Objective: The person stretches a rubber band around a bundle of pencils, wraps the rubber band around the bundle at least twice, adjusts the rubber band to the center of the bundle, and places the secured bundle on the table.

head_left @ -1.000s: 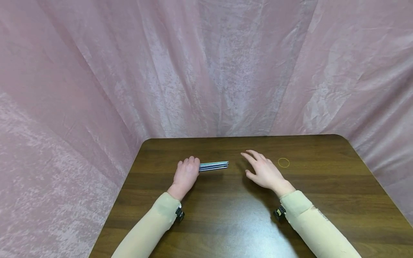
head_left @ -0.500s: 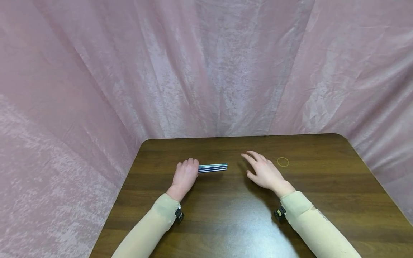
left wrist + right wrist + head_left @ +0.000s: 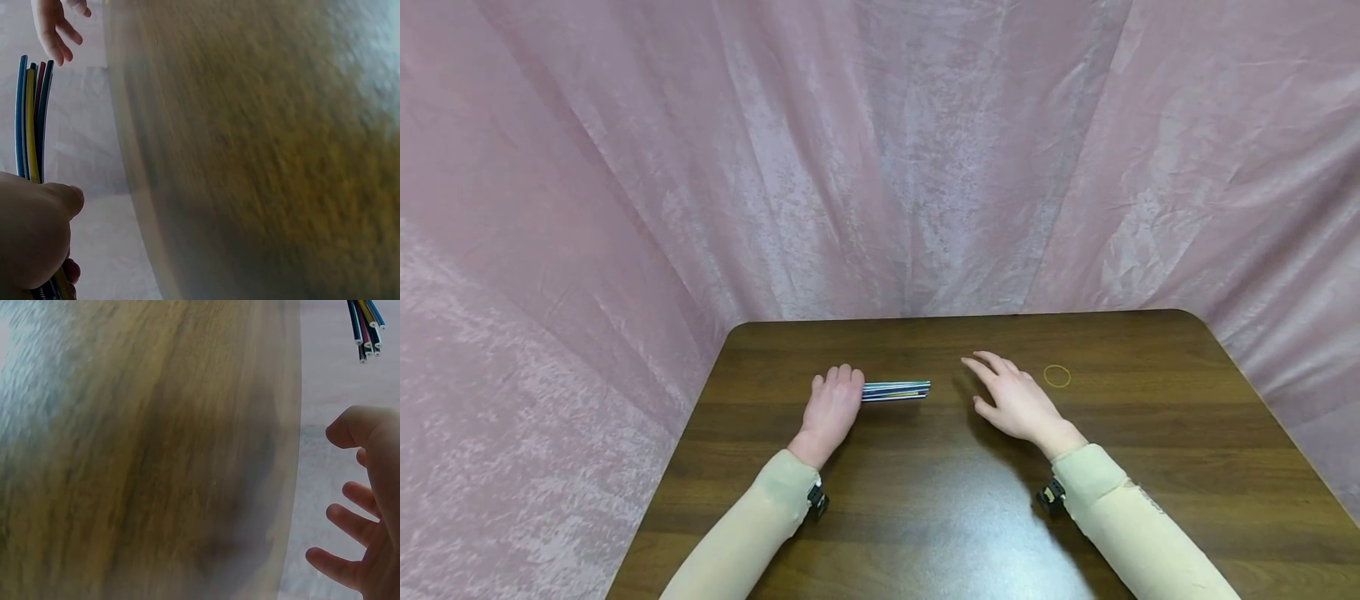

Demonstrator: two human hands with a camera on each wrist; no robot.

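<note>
**Draped-off filming nook, by the looks**

Pink velvety curtains (image 3: 880, 158) hang beyond the left grip (image 3: 833, 406) and right grip (image 3: 1017, 402) and wrap round both sides, a wood-grain bench (image 3: 917, 483) sits below, and there's a little black camera (image 3: 817, 498) just behind each grip. Home, studio or office? Honestly can't tell.

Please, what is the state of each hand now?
Left hand: closed, holding a bundle of thin sticks.
Right hand: open, holding nothing.
</note>
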